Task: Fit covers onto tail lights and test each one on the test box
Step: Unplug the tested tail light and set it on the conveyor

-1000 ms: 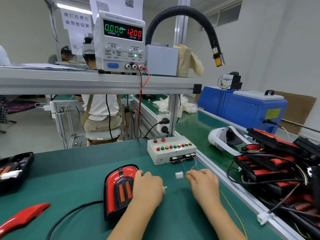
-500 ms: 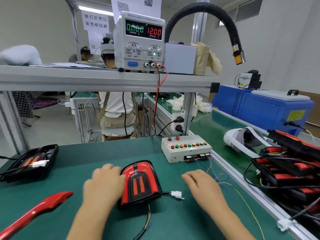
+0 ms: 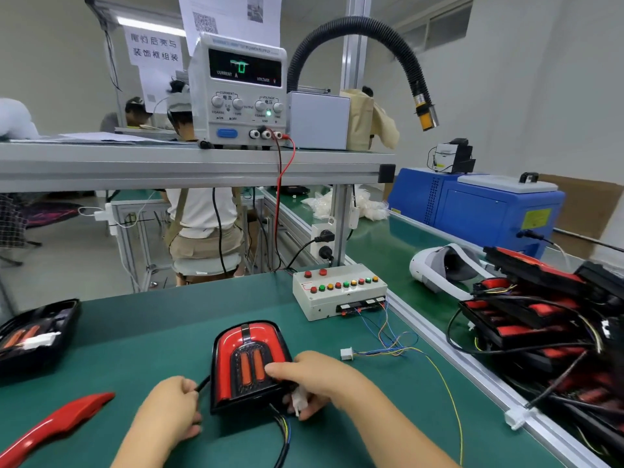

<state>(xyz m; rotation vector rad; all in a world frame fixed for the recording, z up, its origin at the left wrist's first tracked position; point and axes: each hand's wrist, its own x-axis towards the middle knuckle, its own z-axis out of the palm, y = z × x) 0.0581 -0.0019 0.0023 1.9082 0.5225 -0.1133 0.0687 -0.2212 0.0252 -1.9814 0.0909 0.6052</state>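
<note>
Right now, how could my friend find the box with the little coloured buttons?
Start at the big green table and go to its far right corner, below the shelf holding the power supply. There sits the test box, beyond the red tail light. It is the only pale box with a row of red, green and yellow buttons on top.

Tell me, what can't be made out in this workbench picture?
All in the head view:
- The power supply display: digits smeared, unreadable.
- The white plug: mostly covered by the right hand gripping the tail light.
- The black cable: pinched by the left hand, its far end hidden behind the tail light.
- The red cover: cut off by the lower left edge.
</note>
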